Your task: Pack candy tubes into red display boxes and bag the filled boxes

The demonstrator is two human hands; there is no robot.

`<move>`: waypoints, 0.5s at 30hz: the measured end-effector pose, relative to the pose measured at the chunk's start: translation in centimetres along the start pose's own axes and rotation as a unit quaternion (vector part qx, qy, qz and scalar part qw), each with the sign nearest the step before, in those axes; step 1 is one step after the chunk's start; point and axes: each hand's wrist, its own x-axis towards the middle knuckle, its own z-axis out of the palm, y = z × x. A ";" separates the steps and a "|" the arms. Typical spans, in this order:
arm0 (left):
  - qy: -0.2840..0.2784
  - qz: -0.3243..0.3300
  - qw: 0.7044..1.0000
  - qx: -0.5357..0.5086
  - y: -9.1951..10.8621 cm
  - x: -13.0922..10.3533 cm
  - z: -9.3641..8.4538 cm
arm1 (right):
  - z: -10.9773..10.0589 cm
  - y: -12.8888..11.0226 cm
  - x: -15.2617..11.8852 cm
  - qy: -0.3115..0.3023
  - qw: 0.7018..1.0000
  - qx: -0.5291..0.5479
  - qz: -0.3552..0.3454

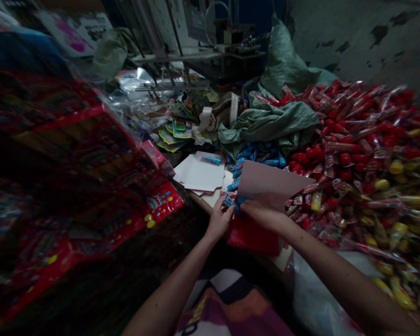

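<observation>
My left hand (220, 219) is closed around small tubes with blue caps and printed labels (228, 200). Close beside it, my right hand (261, 213) has its fingers curled at a blue cap (241, 201), partly hidden and blurred. Below and behind the right hand is a glossy red packet (254, 234). A flat pinkish-grey card (266, 179) rises above that hand; whether card and packet are one piece I cannot tell. More blue-capped tubes (234, 183) lie just beyond my hands on the worktop.
White cards (203, 171) lie left of my hands, a blue tube on top. Red and yellow tubes (357, 140) are heaped on the right beside a green sack (283, 123). Red printed packs (119, 186) are stacked high at left. A machine (196, 53) stands behind.
</observation>
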 end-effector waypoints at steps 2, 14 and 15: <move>-0.003 -0.017 1.000 -0.004 -0.1 -0.1 -0.1 | 0.4 0.3 0.4 -0.020 1.000 0.008 -0.011; 0.080 -0.109 0.985 -0.106 2.3 -1.9 -0.6 | 5.2 -0.7 -3.4 0.295 0.928 0.224 0.045; 0.082 -0.134 0.979 -0.134 2.5 -2.3 -0.5 | 5.9 -1.5 -3.5 0.314 0.920 0.230 0.043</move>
